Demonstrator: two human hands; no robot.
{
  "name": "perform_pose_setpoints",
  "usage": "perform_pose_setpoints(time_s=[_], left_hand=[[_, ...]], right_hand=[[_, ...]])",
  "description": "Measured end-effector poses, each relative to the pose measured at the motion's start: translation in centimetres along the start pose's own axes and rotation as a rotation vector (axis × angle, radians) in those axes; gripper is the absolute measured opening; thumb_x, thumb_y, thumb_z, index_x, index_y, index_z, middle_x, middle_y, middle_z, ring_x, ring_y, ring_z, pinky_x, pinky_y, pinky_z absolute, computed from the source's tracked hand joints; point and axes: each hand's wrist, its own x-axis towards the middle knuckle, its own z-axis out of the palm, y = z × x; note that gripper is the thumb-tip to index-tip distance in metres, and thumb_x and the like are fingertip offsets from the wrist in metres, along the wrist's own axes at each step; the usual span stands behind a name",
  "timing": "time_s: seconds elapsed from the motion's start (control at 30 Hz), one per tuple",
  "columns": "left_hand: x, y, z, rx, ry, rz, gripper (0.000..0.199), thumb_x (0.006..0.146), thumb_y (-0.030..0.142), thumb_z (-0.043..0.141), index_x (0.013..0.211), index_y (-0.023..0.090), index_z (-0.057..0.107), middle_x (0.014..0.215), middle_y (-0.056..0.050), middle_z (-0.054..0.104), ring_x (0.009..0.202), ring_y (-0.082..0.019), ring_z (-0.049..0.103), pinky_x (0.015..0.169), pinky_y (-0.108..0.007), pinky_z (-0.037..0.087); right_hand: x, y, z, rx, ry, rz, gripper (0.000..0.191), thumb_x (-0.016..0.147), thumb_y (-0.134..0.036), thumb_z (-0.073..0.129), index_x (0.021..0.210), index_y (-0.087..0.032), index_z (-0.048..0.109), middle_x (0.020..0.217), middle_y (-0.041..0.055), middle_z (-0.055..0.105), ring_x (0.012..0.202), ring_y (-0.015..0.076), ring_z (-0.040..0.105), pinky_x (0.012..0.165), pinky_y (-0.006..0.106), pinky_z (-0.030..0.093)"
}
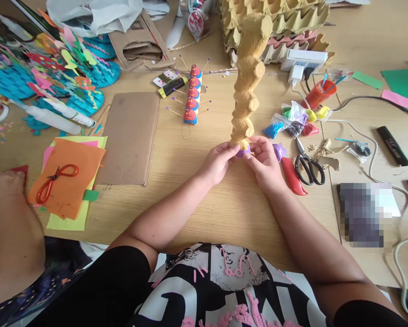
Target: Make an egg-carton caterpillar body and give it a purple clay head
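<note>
Both my hands grip the near end of a long yellow egg-carton strip [246, 86], which stretches away from me across the table. Purple clay [243, 151] covers the cup at that end. My left hand [219, 161] pinches the left side of this end. On the other side, the fingers of my right hand [263, 159] close on the same end, thumb against the clay. Beyond my hands to the left lies a finished-looking caterpillar [192, 95] of red and blue cups with purple-tipped sticks.
Black-handled scissors [308, 165], a red folded cutter-like tool [293, 177] and clay bags [296, 120] lie right. Egg trays [275, 27] are stacked behind. Left are cardboard [129, 136], orange paper [67, 177] with red scissors [57, 177], and another person's arm [11, 236].
</note>
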Motion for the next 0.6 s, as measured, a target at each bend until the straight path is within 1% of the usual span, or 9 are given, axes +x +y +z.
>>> perform_pose_setpoints(time_s=[0.1, 0.17, 0.3, 0.43, 0.6], left_hand=[[-0.1, 0.1, 0.2, 0.036, 0.013, 0.025, 0.039, 0.076, 0.056, 0.094, 0.085, 0.02, 0.08, 0.09, -0.003, 0.079, 0.093, -0.019, 0.071, 0.095, -0.034, 0.054], [-0.2, 0.1, 0.3, 0.055, -0.002, 0.055, 0.041, 0.076, 0.058, 0.094, 0.085, 0.02, 0.081, 0.091, -0.003, 0.08, 0.095, -0.019, 0.072, 0.098, -0.035, 0.055], [-0.4, -0.1, 0.3, 0.113, -0.016, 0.08, 0.038, 0.08, 0.057, 0.091, 0.086, 0.021, 0.081, 0.093, -0.002, 0.081, 0.099, -0.019, 0.074, 0.103, -0.034, 0.056], [-0.4, -0.3, 0.3, 0.125, 0.0, 0.09, 0.039, 0.079, 0.056, 0.093, 0.088, 0.02, 0.082, 0.096, -0.003, 0.081, 0.102, -0.019, 0.074, 0.104, -0.033, 0.055], [-0.4, -0.4, 0.4, 0.132, 0.003, 0.094, 0.04, 0.077, 0.056, 0.094, 0.09, 0.02, 0.083, 0.098, -0.003, 0.082, 0.102, -0.019, 0.074, 0.104, -0.033, 0.055]], right_hand=[[0.1, 0.1, 0.0, 0.029, -0.013, -0.001, 0.053, 0.087, -0.055, 0.088, 0.126, -0.036, 0.058, 0.115, 0.0008, 0.076, 0.114, 0.0214, 0.074, 0.105, 0.04, 0.062], [0.1, 0.2, 0.0, 0.063, -0.021, 0.002, 0.054, 0.086, -0.056, 0.088, 0.126, -0.036, 0.057, 0.116, 0.0008, 0.076, 0.117, 0.0222, 0.073, 0.107, 0.041, 0.061], [0.0, -0.1, 0.4, 0.076, 0.02, 0.04, 0.05, 0.086, -0.056, 0.086, 0.122, -0.036, 0.057, 0.117, 0.0017, 0.076, 0.121, 0.0243, 0.071, 0.11, 0.044, 0.059], [-0.1, -0.4, 0.9, 0.062, 0.056, 0.055, 0.047, 0.085, -0.056, 0.085, 0.118, -0.035, 0.057, 0.121, 0.0025, 0.075, 0.126, 0.0264, 0.068, 0.109, 0.046, 0.059], [-0.1, -0.9, 1.2, 0.057, 0.063, 0.039, 0.046, 0.085, -0.054, 0.085, 0.115, -0.034, 0.058, 0.123, 0.0031, 0.073, 0.128, 0.0265, 0.065, 0.107, 0.044, 0.06]])
